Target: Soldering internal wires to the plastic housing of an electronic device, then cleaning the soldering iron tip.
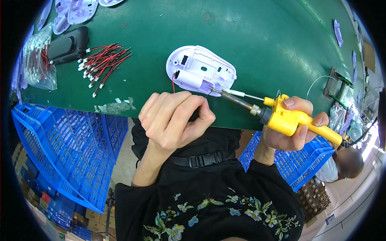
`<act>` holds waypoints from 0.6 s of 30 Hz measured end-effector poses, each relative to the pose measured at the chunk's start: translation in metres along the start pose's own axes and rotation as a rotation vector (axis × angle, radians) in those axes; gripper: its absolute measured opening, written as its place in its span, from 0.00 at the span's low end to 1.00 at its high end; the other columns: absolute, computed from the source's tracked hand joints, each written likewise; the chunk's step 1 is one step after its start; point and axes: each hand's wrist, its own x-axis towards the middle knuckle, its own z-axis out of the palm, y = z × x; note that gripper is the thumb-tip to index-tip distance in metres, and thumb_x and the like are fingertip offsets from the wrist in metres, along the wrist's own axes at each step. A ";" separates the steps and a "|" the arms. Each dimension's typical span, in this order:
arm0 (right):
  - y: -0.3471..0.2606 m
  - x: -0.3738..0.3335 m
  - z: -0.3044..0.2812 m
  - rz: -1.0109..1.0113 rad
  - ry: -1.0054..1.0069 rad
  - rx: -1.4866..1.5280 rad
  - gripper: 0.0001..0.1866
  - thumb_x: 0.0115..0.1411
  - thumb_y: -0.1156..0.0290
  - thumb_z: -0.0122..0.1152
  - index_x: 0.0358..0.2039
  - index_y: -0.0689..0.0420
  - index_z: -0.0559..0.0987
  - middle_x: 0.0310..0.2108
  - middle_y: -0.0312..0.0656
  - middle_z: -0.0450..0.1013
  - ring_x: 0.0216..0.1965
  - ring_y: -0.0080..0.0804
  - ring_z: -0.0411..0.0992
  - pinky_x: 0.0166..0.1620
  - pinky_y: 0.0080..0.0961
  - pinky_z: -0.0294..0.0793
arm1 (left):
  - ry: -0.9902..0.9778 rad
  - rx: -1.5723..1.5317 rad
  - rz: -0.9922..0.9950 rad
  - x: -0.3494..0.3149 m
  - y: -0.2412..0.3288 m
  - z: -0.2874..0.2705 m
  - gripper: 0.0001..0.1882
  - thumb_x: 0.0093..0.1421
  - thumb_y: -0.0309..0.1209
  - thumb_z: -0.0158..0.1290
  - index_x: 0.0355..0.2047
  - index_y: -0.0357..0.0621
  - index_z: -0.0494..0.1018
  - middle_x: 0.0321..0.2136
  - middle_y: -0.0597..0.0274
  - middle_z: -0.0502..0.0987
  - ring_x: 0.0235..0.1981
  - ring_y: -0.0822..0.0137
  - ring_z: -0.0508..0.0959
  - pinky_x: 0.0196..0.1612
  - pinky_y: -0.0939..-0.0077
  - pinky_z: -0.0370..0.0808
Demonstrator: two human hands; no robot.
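Observation:
A pale lavender plastic housing (203,64) lies open on the green bench in front of me, its inner ribs and a battery compartment facing up. My right hand (295,126) grips a yellow soldering iron (283,120) with a white solder feed tube. The iron's tip touches or nearly touches the metal contact spring (209,86) at the housing's near edge. My left hand (175,118) is closed just left of the tip, pinching a thin dark wire (208,94) that runs to that spot. A red wire (173,83) hangs from the housing's left side.
Red-black wires with white connectors (105,64) are piled at the left, beside a black plastic case (69,45) and a clear bag (39,60) of connectors. More lavender shells (80,11) lie at the far left. A solder spool stand (341,89) is at the right; blue crates (76,148) stand below.

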 end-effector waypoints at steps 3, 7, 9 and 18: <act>0.001 0.000 0.001 -0.001 -0.006 0.004 0.18 0.62 0.60 0.52 0.52 0.44 0.64 0.36 0.58 0.77 0.30 0.36 0.75 0.41 0.31 0.80 | 0.016 0.000 0.006 0.000 0.000 0.000 0.10 0.40 0.22 0.65 0.26 0.44 0.79 0.24 0.67 0.77 0.18 0.69 0.72 0.22 0.78 0.64; 0.001 -0.002 -0.001 0.007 -0.012 0.020 0.18 0.63 0.60 0.53 0.52 0.43 0.64 0.37 0.58 0.76 0.30 0.37 0.76 0.41 0.31 0.80 | 0.018 -0.002 0.003 -0.001 -0.001 0.002 0.10 0.40 0.22 0.65 0.26 0.44 0.79 0.24 0.67 0.77 0.18 0.68 0.73 0.22 0.78 0.65; 0.001 -0.001 -0.003 0.012 -0.019 0.042 0.18 0.63 0.60 0.53 0.52 0.43 0.64 0.38 0.59 0.76 0.31 0.38 0.76 0.41 0.33 0.81 | 0.020 -0.002 0.005 0.000 -0.001 0.002 0.10 0.39 0.22 0.65 0.26 0.44 0.79 0.24 0.67 0.77 0.18 0.68 0.73 0.22 0.78 0.65; 0.005 0.000 -0.008 -0.002 0.019 0.093 0.21 0.64 0.59 0.57 0.54 0.43 0.63 0.41 0.61 0.76 0.33 0.43 0.78 0.41 0.36 0.83 | -0.021 -0.002 -0.010 0.002 0.003 -0.002 0.13 0.38 0.19 0.64 0.27 0.42 0.79 0.23 0.64 0.77 0.20 0.65 0.76 0.24 0.75 0.69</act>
